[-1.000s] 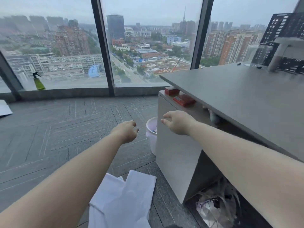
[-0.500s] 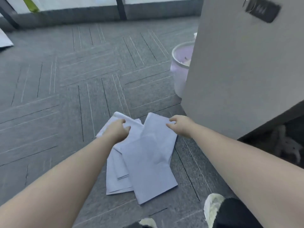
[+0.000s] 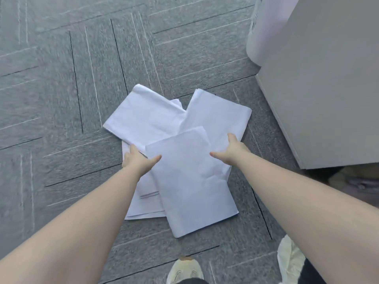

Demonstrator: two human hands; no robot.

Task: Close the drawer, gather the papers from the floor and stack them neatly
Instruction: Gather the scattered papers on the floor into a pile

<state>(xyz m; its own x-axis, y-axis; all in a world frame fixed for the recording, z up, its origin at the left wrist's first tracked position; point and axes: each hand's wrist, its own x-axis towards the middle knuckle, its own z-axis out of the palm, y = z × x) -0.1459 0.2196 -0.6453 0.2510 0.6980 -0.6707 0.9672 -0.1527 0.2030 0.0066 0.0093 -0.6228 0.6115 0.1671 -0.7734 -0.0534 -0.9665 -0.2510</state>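
Most of what I see is grey carpet floor (image 3: 61, 99), with the grey cabinet (image 3: 320, 89) at my right and a pale bin (image 3: 264, 27) tucked behind its corner. Several white papers (image 3: 190, 181) lie fanned and overlapping on the floor, just left of the cabinet. My left hand (image 3: 139, 158) rests spread on the left sheets, thumb out; my right hand (image 3: 229, 150) lies open on the right edge. Neither seems to grip anything, though the blur makes that uncertain. My shoes (image 3: 184, 269) show below.
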